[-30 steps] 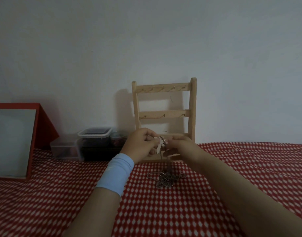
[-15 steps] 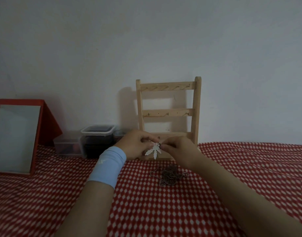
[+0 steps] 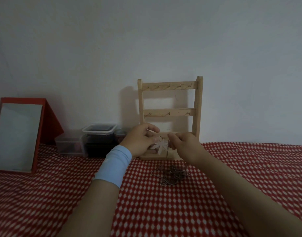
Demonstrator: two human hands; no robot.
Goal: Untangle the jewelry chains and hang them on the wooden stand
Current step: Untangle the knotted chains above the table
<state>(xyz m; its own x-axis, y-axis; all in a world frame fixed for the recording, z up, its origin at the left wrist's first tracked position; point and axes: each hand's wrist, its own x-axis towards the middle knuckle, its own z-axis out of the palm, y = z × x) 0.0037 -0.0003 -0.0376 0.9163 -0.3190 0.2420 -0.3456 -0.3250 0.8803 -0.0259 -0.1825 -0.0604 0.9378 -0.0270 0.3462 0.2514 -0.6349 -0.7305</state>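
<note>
Hanging between both hands at the centre of the frame, a pale, flat leaf pendant (image 3: pixel 161 144) with pointed lobes sits before the bottom rail of the wooden stand (image 3: pixel 170 111). The left hand (image 3: pixel 141 141), its wrist in a light-blue band (image 3: pixel 114 165), has its grip closed round the pendant's left side. The right hand (image 3: pixel 185 145) pinches its upper right edge. Just below, in the lower centre, a dark tangle of fine metal chains (image 3: pixel 171 175) lies on the red-and-white checked cloth (image 3: pixel 164 211). The stand's smooth, pale rails carry small hooks.
</note>
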